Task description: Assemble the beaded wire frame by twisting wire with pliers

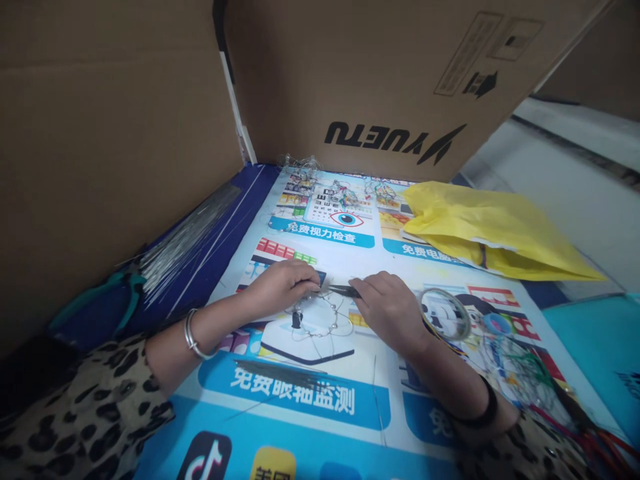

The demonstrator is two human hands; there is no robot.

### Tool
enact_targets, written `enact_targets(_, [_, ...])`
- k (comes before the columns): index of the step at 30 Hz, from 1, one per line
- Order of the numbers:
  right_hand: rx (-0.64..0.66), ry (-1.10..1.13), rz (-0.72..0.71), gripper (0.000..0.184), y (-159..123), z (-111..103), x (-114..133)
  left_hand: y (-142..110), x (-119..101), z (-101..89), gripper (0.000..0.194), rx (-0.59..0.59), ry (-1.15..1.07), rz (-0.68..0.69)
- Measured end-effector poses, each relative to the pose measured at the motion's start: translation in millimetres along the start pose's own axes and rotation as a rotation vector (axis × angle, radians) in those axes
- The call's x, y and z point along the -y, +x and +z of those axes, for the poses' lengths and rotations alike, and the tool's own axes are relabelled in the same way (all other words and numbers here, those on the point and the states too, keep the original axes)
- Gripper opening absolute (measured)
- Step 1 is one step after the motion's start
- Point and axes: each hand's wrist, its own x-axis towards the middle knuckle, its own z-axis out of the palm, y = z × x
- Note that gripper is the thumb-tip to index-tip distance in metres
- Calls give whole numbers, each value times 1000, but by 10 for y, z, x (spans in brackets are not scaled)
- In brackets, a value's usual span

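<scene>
My left hand (285,288) is closed in a pinch on the end of a thin silver wire loop. Beads or small knots dot this wire loop (334,325), which hangs below my fingers over the printed sheet, with loose ends sticking out. My right hand (391,312) is wrapped around dark needle-nose pliers (343,291); their handles are hidden in the palm. The pliers' tip points left and meets the wire close to my left fingertips. Whether the jaws clamp it is too small to tell. Beneath my hands lies a bundle of straight cut wires (280,371).
Cardboard walls (280,80) enclose the back and left. A long wire bundle (187,233) and a teal-handled tool (131,303) lie left. Tangled wire pieces (345,193) sit behind, near a yellow bag (480,220). On the right are a tape roll (467,319) and coloured wires (520,370).
</scene>
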Motion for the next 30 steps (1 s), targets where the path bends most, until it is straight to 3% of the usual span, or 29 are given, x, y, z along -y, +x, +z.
enact_targets(5, [-25,26,13,18,-11,-3,-44,-32,59,19,15,-8,38,39])
enact_targets(11, [92,-9,-27,17,65,-40,-36,-64,64,43,15,-52,-5,52])
enact_targets(19, [209,-19,-133,14,181,-124,43,-48,13,73,12,-83,-87,-55])
enact_targets(30, [310,5,-173,10,238,-185,54,-71,21,121,12,-99,-78,-65])
